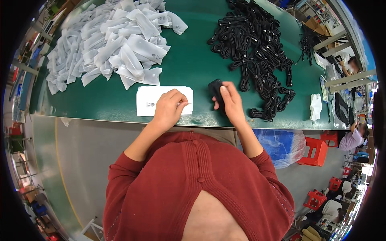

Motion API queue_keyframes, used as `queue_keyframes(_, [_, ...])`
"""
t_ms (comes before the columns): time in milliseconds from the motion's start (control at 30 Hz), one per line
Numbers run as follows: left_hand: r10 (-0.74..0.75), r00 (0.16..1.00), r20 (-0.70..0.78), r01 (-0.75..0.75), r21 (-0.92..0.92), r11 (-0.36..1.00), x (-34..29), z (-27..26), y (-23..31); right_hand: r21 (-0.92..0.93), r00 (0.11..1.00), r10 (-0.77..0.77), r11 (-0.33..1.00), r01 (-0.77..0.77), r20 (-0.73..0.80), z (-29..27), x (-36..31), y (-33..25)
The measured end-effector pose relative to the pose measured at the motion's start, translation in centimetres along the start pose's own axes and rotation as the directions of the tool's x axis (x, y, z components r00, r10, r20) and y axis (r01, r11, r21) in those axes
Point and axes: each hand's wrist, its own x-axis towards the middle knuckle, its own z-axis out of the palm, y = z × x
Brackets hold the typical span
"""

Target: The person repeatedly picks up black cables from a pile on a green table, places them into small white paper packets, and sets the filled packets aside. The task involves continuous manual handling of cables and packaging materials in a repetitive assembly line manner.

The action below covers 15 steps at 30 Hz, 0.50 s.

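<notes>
A stack of flat white bags [145,101] with small dark print lies near the front edge of the green table. My left hand [171,105] rests on this stack, thumb and forefinger pinched together at the right edge of the top bag. Just to the right, my right hand [230,101] is closed around a coiled black cable [216,91], held a little above the table. Beyond it spreads a large heap of bundled black cables [257,52]. At the far left is a pile of loose frosted white bags [132,44]; what they contain I cannot tell.
The green table [189,60] has its front edge right before me. A small white packet [315,107] lies toward its right end. Below stand a plastic-covered blue container [277,144] and a red stool [315,151]. Other people sit farther off at the right.
</notes>
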Motion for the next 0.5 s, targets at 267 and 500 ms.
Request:
queue_keyframes(267, [0.121, 0.984, -0.129, -0.102, 0.143, 0.984, -0.1, 0.1, 1.0, 0.122, 0.988, 0.032, 0.991, -0.050, 0.149, 0.8, -0.7, 0.5])
queue_keyframes(500, [-0.064, 0.994, -0.084, 0.063, -0.017, 0.998, -0.2, 0.3, 0.1, -0.405, 0.932, -0.342, 0.840, 0.360, 0.120, 1.9, -1.6, 0.0])
